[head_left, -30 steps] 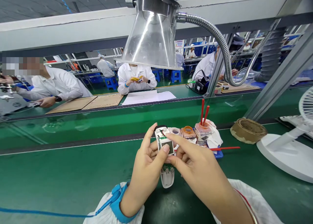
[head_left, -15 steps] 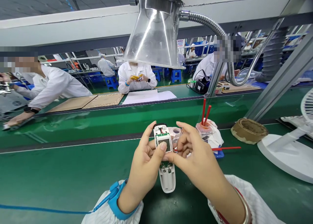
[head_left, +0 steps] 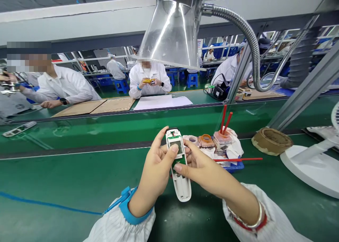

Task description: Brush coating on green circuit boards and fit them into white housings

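Left fingers (head_left: pixel 171 153) and right fingers (head_left: pixel 184 170) hold the white casing (head_left: pixel 183 191) (its back hidden), partly covering it.

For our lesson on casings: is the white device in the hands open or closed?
Open: the white device shows its green circuit board bare, with no cover over it.

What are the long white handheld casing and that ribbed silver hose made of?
The long white handheld casing: probably moulded plastic, smooth with a soft sheen and thin, rounded walls. The ribbed silver hose: likely metal, its polished rings showing bright highlights.
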`<action>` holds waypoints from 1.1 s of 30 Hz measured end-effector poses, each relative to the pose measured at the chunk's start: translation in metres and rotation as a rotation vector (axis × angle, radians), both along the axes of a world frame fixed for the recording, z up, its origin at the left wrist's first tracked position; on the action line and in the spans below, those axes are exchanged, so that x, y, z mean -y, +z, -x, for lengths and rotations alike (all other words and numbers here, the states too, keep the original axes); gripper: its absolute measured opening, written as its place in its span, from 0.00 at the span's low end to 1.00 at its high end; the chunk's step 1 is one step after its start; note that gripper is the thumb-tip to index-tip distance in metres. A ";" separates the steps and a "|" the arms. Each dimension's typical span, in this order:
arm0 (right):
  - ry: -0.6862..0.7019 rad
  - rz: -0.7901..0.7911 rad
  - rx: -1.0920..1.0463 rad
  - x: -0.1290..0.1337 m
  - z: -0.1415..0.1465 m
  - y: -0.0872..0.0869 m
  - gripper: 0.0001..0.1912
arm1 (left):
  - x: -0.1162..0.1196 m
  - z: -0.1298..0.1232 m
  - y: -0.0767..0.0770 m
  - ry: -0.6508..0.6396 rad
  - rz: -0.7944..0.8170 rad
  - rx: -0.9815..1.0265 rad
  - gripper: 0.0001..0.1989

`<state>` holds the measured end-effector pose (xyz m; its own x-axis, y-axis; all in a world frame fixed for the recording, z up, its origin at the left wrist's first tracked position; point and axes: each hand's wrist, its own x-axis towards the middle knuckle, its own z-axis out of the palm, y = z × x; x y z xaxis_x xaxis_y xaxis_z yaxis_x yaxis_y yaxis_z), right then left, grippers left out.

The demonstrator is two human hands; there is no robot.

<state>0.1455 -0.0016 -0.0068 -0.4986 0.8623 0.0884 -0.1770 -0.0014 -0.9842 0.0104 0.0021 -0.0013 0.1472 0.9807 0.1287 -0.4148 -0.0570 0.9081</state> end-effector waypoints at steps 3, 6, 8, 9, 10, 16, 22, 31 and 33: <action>-0.008 0.024 -0.038 -0.004 0.001 -0.007 0.25 | -0.002 -0.001 0.000 -0.003 0.008 -0.018 0.28; -0.030 0.008 -0.056 -0.007 0.003 -0.010 0.23 | -0.002 0.000 -0.001 -0.010 -0.005 -0.036 0.28; -0.054 -0.017 -0.042 -0.007 0.005 -0.010 0.21 | -0.001 0.000 -0.001 -0.007 -0.022 -0.071 0.28; -0.070 -0.029 -0.023 -0.007 0.005 -0.010 0.20 | -0.001 0.001 -0.002 -0.004 -0.029 -0.091 0.28; -0.090 -0.040 0.001 -0.008 0.006 -0.010 0.20 | -0.001 0.001 -0.002 0.000 -0.034 -0.109 0.29; -0.104 -0.053 0.016 -0.009 0.008 -0.011 0.19 | -0.001 0.003 -0.003 -0.008 -0.047 -0.116 0.29; -0.105 -0.075 -0.030 -0.009 0.008 -0.013 0.18 | -0.004 0.003 -0.006 -0.076 -0.079 -0.053 0.29; -0.124 -0.087 -0.034 -0.013 0.008 -0.016 0.19 | -0.008 0.003 -0.009 -0.093 -0.091 -0.055 0.29; -0.122 -0.077 -0.034 -0.014 0.008 -0.016 0.21 | -0.008 0.002 -0.008 -0.096 -0.087 -0.057 0.29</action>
<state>0.1380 0.0123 -0.0231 -0.3857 0.9066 0.1712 -0.2041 0.0971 -0.9741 0.0079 0.0100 -0.0098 0.2491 0.9473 0.2014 -0.3701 -0.0991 0.9237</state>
